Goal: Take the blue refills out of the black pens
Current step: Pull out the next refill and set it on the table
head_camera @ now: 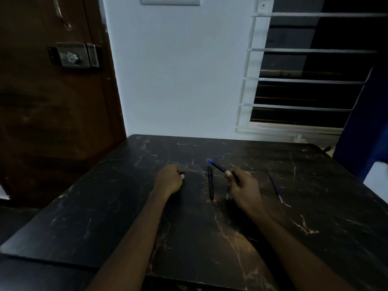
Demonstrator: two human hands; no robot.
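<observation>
Two bare hands over a dark marble-patterned tabletop [105,217], near its far edge. Left hand [169,181] fisted around a small black piece [182,173], probably an unscrewed pen part. Right hand [241,185] pinching one black pen barrel [220,168], blue refill tip [210,161] exposed, seemingly ready for pulling. Between hands, one slim black pen [210,182] lying flat. Rightward, one loose thin blue refill [276,191], likely already removed.
</observation>
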